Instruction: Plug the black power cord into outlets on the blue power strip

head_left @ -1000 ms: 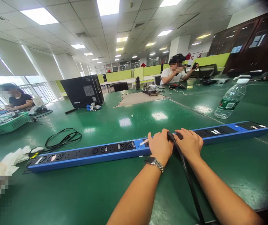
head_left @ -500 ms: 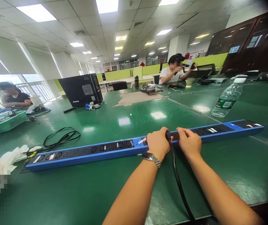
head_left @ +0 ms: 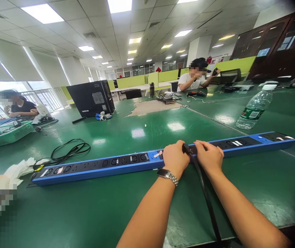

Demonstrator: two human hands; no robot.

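Note:
A long blue and black power strip (head_left: 98,172) lies across the green table in front of me. My left hand (head_left: 176,159), with a metal-banded watch (head_left: 167,175) at the wrist, is closed around the plug end of a black power cord (head_left: 206,196) at the strip's middle. From there the cord drops toward the table's near edge. My right hand (head_left: 209,156) grips the strip just right of the plug, thumb and fingers drawn together on it. Whether the plug sits fully in a socket is hidden by my left hand.
A plastic water bottle (head_left: 255,106) stands behind the strip's right part. Coiled black cable (head_left: 72,151) and crumpled white plastic (head_left: 20,172) lie at left. Farther back are a black computer case (head_left: 92,98), gloves (head_left: 103,116), a green basket (head_left: 10,134) and two seated people.
The view has shifted slightly, so the scene sits a little to the right. The plug end and cord lean more to the right; both hands keep their places on the strip.

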